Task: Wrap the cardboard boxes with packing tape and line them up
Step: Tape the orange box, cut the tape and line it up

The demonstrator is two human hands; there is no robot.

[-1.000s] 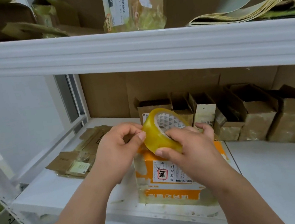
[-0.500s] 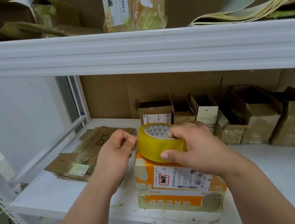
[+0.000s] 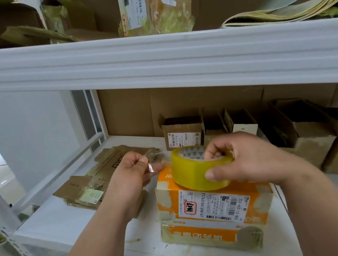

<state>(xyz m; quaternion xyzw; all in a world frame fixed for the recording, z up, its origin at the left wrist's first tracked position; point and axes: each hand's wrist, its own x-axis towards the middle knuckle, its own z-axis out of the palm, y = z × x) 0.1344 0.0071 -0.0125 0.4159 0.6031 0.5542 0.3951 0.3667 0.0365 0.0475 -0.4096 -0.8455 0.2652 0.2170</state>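
Landmark: orange box [image 3: 214, 206], standing near the front edge of the white shelf [image 3: 72, 219].

Surroundings:
- Flattened cardboard pieces [image 3: 89, 182], left of the orange box, lying flat on the shelf; one carries a pale label.
- Row of open brown boxes [image 3: 315, 139] behind and to the right of the orange box, along the shelf's cardboard back wall; the leftmost small box [image 3: 183, 134], directly behind it, has a printed label facing forward. Flaps stand up.
- Upper shelf beam [image 3: 155, 64], white, crossing above the orange box; on it, a labelled carton [image 3: 153, 4] and a stack of curled sheets [image 3: 290, 11] to the right.
- Both forearms reach in over the shelf's front edge and cover part of the shelf left and right of the orange box.

Task items:
- Orange box: orange and white print, white shipping label with barcodes on top, glossy tape patches over corners and front face, some yellowed.
- Tape roll [image 3: 198, 171]: yellowish, translucent, lying on the orange box's rear top edge, white patterned core visible.
- Right hand [image 3: 244, 160]: grips the roll, fingers in the core, thumb on the outer face.
- Left hand [image 3: 133, 172]: just left of the roll, pinches the clear tape end [image 3: 153, 162], drawn a short way off the roll.
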